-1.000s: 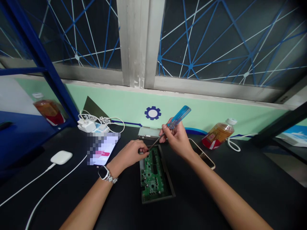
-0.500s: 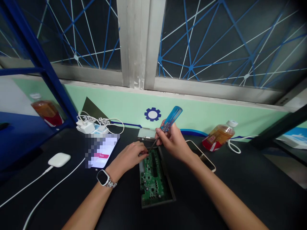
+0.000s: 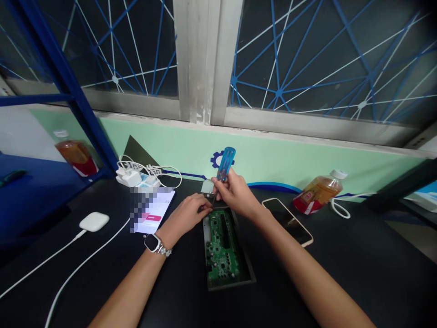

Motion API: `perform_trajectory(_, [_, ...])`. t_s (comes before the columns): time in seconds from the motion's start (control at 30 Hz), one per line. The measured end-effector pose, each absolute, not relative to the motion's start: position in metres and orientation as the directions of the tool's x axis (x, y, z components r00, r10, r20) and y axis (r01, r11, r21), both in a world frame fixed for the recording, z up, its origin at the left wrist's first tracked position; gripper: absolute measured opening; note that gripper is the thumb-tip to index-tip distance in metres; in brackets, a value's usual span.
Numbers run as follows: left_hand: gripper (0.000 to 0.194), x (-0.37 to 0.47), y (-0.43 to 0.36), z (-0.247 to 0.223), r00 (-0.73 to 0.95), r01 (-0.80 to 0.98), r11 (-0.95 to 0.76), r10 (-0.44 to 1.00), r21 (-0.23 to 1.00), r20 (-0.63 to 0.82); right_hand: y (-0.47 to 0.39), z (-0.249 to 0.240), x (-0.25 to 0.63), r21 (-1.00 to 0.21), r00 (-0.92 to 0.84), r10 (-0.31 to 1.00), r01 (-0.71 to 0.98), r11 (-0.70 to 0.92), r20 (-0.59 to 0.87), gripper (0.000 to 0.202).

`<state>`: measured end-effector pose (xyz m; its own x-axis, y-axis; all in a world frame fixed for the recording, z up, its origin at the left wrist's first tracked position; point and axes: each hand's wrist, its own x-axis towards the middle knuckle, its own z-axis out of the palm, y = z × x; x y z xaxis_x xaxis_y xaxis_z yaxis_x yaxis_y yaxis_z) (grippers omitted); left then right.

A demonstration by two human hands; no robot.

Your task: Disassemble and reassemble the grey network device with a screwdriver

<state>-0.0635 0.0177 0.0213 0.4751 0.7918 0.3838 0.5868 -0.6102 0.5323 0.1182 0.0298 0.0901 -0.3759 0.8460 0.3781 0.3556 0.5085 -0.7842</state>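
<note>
My right hand (image 3: 235, 191) is closed round the clear blue handle of a screwdriver (image 3: 226, 163), which stands nearly upright with its thin dark shaft pointing down. My left hand (image 3: 193, 212) is at the far left corner of the board, thumb and fingers pinched together close to the screwdriver's lower end. What lies between those fingertips is too small to make out. Below both hands a green circuit board (image 3: 223, 250) lies in a shallow dark metal frame (image 3: 232, 287) on the black table. The screwdriver's tip is hidden by the left fingers.
A lit phone (image 3: 159, 209) lies left of my left hand, a dark-screened phone (image 3: 288, 221) right of the board. Beyond them are a white earbud case (image 3: 94, 222) on a cable, white chargers (image 3: 128, 176), a light flat box (image 3: 207, 187) and a drink bottle (image 3: 319, 191).
The screwdriver has swung from a rightward lean to nearly upright, and my right hand has moved slightly left. My left fingers stay pinched by its tip. The whole view has shifted a little.
</note>
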Motion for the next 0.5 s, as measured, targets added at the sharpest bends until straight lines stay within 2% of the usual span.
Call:
perform_trajectory(0.27, [0.009, -0.064, 0.0195, 0.0152, 0.449, 0.613, -0.59, 0.807, 0.525, 0.383, 0.0332, 0.0823, 0.1169, -0.739, -0.366, 0.828, 0.388, 0.55, 0.424, 0.02])
perform_trajectory(0.5, [0.008, -0.0639, 0.0204, 0.0143, 0.444, 0.617, -0.581, 0.814, 0.531, 0.375, 0.036, 0.0833, 0.1159, -0.739, -0.386, 0.827, 0.392, 0.548, 0.409, 0.021])
